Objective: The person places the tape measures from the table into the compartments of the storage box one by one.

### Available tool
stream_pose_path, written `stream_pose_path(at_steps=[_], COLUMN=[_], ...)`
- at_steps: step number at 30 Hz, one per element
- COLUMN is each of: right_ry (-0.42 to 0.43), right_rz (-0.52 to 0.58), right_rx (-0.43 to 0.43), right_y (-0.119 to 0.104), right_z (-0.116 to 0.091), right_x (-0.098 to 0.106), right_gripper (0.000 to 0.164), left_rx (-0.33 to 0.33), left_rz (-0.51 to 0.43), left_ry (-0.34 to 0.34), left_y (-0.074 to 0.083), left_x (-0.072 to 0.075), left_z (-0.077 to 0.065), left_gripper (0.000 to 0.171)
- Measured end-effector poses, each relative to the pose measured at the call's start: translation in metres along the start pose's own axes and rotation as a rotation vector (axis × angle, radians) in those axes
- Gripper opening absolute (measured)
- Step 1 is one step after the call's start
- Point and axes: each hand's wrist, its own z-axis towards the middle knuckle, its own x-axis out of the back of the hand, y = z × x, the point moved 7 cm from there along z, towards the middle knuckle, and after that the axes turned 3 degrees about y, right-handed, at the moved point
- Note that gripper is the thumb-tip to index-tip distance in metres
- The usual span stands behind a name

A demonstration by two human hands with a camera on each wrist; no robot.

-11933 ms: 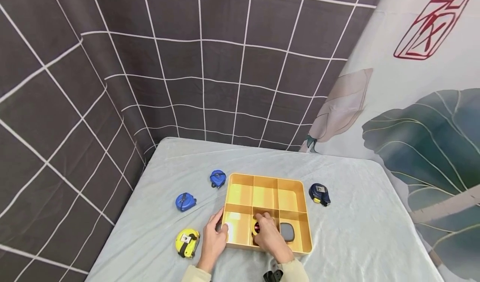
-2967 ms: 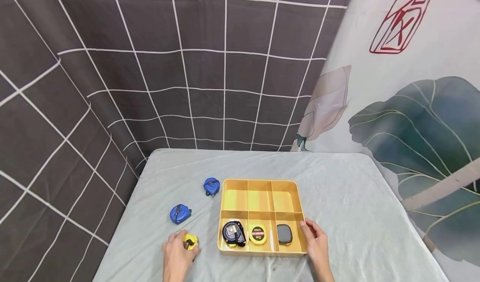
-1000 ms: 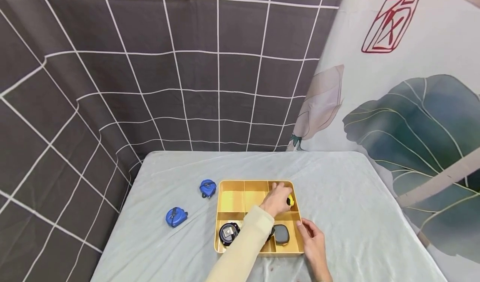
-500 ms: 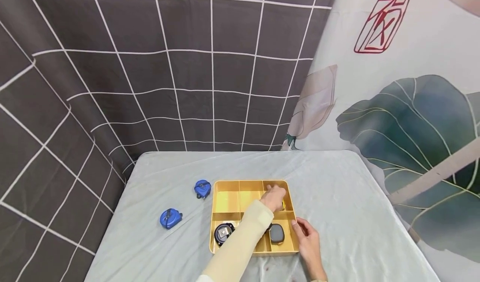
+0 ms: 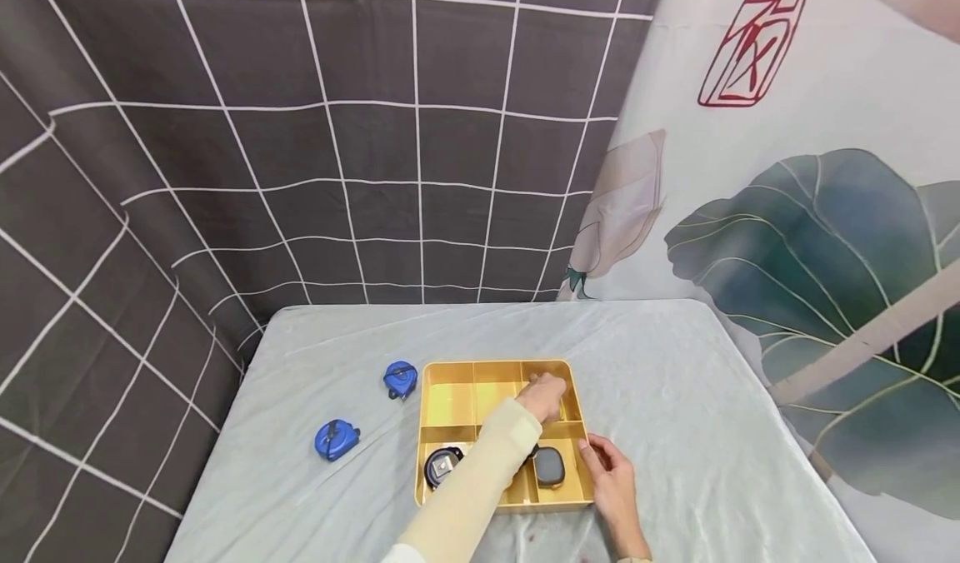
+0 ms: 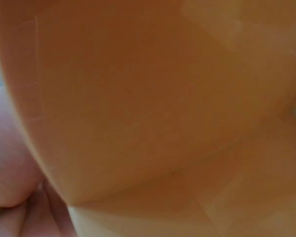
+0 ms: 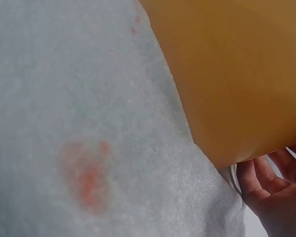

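A yellow six-compartment box (image 5: 447,426) lies on the cloth-covered table. My left hand (image 5: 546,395) reaches across it into the back right compartment, fingers curled round a yellow tape measure (image 5: 562,413); only a sliver of the tape shows and the fingertips are hidden. At the box's right wall, my right hand (image 5: 613,481) grips the side, thumb at the rim and fingers outside; the right wrist view shows those fingers (image 7: 266,177) against the box. A dark tape measure (image 5: 442,466) sits front left, a grey one (image 5: 550,467) front right. My left sleeve covers the front middle compartment.
Two blue tape measures (image 5: 401,379) (image 5: 337,440) lie on the pale cloth (image 5: 690,430) left of the box. A dark grid-patterned curtain (image 5: 360,155) rises behind the table, with a leaf-printed white hanging (image 5: 825,238) at the right.
My left hand has picked the yellow tape measure off the cloth and carried it into the back right compartment, settling slightly lower lately. My right hand stays on the box. The view shifts a little.
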Motion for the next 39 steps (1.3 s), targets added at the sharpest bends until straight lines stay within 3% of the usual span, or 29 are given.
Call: stream_pose_path(at_steps=[4, 9, 15, 21, 25, 29, 32, 39], right_ry=[-0.009, -0.002, 0.002, 0.008, 0.014, 0.009, 0.017, 0.021], right_rz=[-0.003, -0.016, -0.026, -0.028, -0.055, -0.078, -0.084, -0.086], right_rx=[-0.010, -0.011, -0.009, -0.028, -0.049, -0.056, -0.062, -0.057], right_y=[0.000, 0.001, -0.004, -0.001, 0.002, 0.001, 0.001, 0.000], right_z=[0.000, 0.000, 0.002, 0.001, 0.001, 0.001, 0.001, 0.000], right_x=[-0.002, 0.000, -0.003, -0.003, -0.002, -0.002, -0.002, -0.001], right_gripper=[0.033, 0.032, 0.034, 0.032, 0.033, 0.036, 0.034, 0.035], left_rx=[-0.002, -0.034, -0.126, -0.244, -0.247, -0.203, -0.133, 0.050], left_rz=[0.001, -0.027, -0.095, -0.106, -0.190, -0.334, -0.417, -0.437], left_ry=[-0.026, -0.053, 0.012, -0.002, 0.016, 0.021, 0.085, 0.274], left_y=[-0.002, 0.002, 0.000, -0.001, -0.011, -0.035, -0.063, -0.137], left_x=[0.000, 0.005, 0.019, 0.032, 0.043, 0.052, 0.055, 0.047], left_z=[-0.003, -0.012, -0.030, -0.073, -0.112, -0.154, -0.183, -0.234], left_gripper=[0.016, 0.031, 0.031, 0.035, 0.037, 0.037, 0.037, 0.036])
